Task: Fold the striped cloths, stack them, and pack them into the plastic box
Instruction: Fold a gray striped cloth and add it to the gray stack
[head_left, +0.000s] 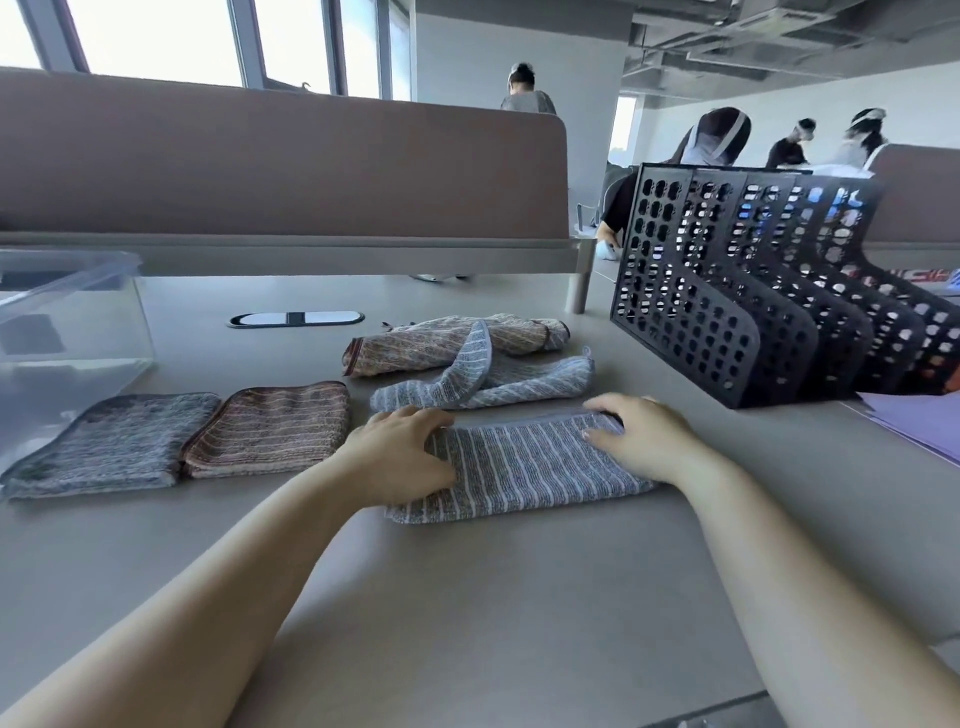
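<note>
Two hands rest on one grey striped cloth (524, 473), which lies folded into a long band at the middle of the table (467, 613). The left hand (400, 452) sits palm down on the cloth's left end, fingers spread and gently bent, pressing the fabric flat. The right hand (639, 441) covers the far right corner, with its fingers bent over the far edge. From this angle I cannot tell whether they pinch that edge or only press on it.

Just left of this cloth, two folded cloths lie side by side with their edges touching: a brown folded cloth (270, 426) and, further left, a dark grey folded cloth (109, 441). Behind the hands lie two loose ones, a crumpled grey-blue cloth (519, 384) and a brown striped cloth (415, 348) beyond it, overlapping. The clear plastic box (104, 332) stands at the far left of the table, near the dark grey folded cloth. A black perforated file rack (727, 312) stands to the right.
</note>
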